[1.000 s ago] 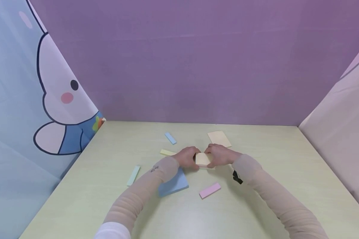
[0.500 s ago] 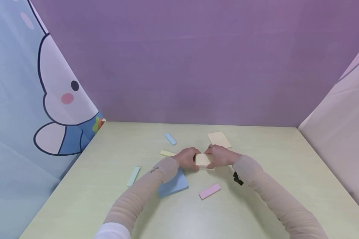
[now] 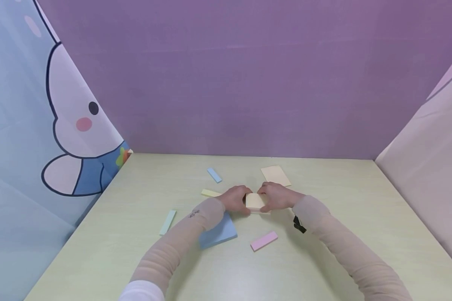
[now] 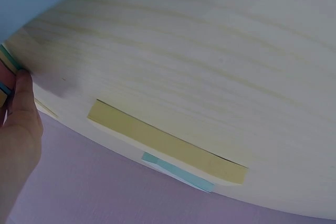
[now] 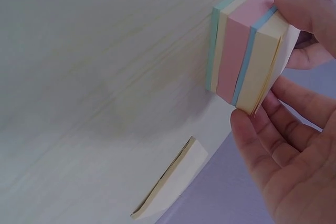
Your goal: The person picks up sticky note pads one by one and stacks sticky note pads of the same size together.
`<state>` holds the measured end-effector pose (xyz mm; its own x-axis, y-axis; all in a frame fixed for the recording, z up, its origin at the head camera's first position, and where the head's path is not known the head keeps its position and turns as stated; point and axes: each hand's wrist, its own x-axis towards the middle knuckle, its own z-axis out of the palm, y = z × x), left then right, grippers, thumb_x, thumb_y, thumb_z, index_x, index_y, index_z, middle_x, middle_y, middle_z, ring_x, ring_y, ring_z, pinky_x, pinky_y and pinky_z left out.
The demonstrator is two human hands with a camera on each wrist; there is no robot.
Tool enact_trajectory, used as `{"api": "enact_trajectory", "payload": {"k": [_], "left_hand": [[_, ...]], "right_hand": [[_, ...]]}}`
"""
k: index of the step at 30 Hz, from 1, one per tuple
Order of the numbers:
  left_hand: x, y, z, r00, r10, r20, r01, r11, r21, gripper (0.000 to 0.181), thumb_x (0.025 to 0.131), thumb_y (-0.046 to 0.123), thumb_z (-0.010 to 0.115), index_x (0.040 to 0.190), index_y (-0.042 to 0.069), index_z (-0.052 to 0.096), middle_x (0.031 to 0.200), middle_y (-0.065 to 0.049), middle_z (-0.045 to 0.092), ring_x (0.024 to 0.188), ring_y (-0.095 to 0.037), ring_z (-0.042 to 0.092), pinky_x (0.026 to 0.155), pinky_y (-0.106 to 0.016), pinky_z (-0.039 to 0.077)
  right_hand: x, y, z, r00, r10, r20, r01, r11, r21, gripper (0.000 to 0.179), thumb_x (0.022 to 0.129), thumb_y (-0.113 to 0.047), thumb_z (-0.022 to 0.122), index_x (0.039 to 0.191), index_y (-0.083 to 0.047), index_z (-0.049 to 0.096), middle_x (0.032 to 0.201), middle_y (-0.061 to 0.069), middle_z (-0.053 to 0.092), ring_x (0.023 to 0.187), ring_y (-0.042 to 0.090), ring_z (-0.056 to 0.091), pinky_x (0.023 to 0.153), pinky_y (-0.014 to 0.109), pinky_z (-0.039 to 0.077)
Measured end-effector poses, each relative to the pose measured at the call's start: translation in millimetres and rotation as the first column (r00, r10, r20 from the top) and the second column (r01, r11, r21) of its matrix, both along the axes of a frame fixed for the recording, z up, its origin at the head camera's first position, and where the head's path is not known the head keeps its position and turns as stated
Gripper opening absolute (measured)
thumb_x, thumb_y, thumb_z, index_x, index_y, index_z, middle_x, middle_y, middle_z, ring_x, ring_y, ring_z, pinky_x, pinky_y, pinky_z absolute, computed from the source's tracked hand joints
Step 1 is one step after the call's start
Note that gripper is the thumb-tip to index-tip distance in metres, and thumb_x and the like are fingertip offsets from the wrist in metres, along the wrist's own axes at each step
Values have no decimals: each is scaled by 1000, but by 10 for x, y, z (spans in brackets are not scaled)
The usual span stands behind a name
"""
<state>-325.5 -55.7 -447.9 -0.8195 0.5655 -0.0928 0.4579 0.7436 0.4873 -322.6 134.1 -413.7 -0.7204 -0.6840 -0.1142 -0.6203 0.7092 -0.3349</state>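
Note:
A block of stacked sticky note pads [image 3: 254, 200] stands on the table between both hands. Green, cream, pink, blue and cream layers of this stack [image 5: 239, 61] show in the right wrist view. My left hand [image 3: 235, 199] grips its left side; my right hand [image 3: 279, 195] holds the right side, thumb at the near edge and fingers at the far one. A large blue sticky pad [image 3: 221, 232] lies partly under the left forearm. Close beyond the right hand is a cream square pad [image 3: 276, 175]. A yellow strip pad [image 3: 210, 193] is partly covered by the left hand.
A small blue strip pad [image 3: 214, 175] lies toward the back, a pale green strip pad [image 3: 168, 222] at the left. Nearer the front is a pink strip pad [image 3: 264, 241]. A purple backdrop [image 3: 248, 83] rises behind the table's back edge.

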Motion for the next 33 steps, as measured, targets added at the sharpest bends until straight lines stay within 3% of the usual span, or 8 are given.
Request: {"api": "enact_trajectory", "payload": {"k": [10,33], "left_hand": [[20,-4,42,1000,8,15,-8,1000,4,50,64,18,82,108,7,63,90,2,57,78,-10,49,71,-21,41],[12,-3,9,1000,10,11,-10,1000,9,50,63,19,82,108,6,62,92,2,57,79,-10,50,73,-21,41]], "right_hand": [[16,-17,13,1000,0,-10,-1,1000,-8,49,70,-27,77,108,-1,63,98,5,57,81,14,50,73,28,43],[34,-10,3,999,-41,2,41,999,13,50,70,-28,77,110,-2,62,99,4,56,80,14,49,72,28,43]]}}
